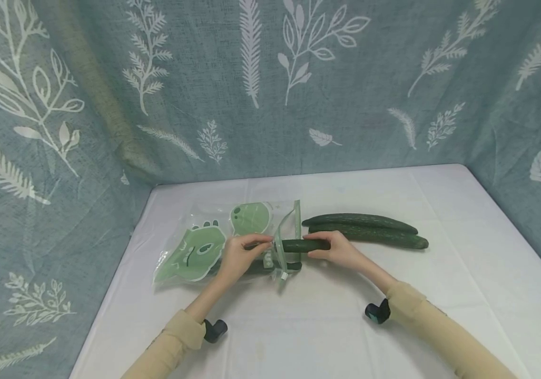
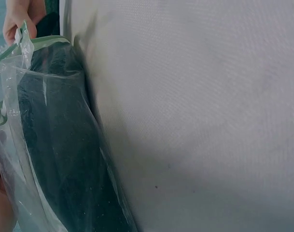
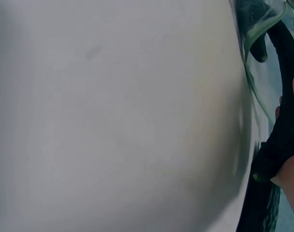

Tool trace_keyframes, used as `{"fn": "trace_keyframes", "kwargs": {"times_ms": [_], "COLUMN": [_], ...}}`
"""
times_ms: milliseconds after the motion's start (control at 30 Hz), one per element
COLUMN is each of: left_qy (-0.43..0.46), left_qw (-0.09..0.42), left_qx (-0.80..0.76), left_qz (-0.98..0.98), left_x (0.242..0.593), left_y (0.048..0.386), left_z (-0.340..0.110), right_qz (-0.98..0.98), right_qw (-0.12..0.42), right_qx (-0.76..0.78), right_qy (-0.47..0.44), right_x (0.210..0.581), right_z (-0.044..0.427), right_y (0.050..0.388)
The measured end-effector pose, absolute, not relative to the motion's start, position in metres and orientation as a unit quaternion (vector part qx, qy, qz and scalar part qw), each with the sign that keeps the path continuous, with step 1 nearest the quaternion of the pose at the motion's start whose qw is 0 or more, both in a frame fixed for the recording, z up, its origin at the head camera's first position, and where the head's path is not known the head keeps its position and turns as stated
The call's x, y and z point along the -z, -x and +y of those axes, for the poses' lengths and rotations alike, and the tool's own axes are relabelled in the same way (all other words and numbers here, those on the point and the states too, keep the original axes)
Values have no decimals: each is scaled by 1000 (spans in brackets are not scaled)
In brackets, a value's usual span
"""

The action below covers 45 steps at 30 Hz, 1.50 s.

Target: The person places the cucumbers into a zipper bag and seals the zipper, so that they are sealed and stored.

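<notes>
A clear zip bag (image 1: 194, 210) with green cartoon prints lies on the table, its green-edged mouth facing right. Inside it rests one cucumber (image 2: 64, 135), whose end pokes out of the mouth. My right hand (image 1: 338, 248) grips a second cucumber (image 1: 305, 246) near its right end; the far end passes into the bag's mouth. In the right wrist view thumb and fingers lie around this cucumber (image 3: 282, 140). My left hand (image 1: 239, 258) pinches the bag near its mouth, its thumb and fingertips beside the entering cucumber. The left fingertips are partly hidden.
Two more cucumbers (image 1: 370, 231) lie side by side on the white table (image 1: 322, 331), right of the bag and just behind my right hand. A blue-grey leaf-patterned curtain (image 1: 270, 131) hangs around the table's back and sides.
</notes>
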<state>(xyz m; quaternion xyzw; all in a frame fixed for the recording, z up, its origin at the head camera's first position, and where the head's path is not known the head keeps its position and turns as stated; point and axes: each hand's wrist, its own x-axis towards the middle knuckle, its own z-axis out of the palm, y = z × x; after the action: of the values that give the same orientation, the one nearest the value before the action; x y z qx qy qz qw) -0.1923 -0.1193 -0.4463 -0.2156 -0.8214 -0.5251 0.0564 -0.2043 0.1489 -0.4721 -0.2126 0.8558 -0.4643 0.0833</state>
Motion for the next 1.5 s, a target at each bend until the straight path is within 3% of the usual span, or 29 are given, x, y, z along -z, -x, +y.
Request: {"fn": "trace_keyframes", "kwargs": {"times_ms": [567,1100,1500], "left_qy": [218,227,217], "left_qw": [63,79,56], "left_qx": [517,524,530], "left_qz": [-826,-817,-818], "left_x": [448,448,440], "left_y": [194,193,188], "left_z": [-120,-120,-119], "right_qz": [844,845,830], "right_qw": [112,87,137], "right_qx": [468,473,494], "right_qy": [236,233,221], "right_x": [477,480,480], "right_z": [105,67,60], "right_y": [216,218,218]}}
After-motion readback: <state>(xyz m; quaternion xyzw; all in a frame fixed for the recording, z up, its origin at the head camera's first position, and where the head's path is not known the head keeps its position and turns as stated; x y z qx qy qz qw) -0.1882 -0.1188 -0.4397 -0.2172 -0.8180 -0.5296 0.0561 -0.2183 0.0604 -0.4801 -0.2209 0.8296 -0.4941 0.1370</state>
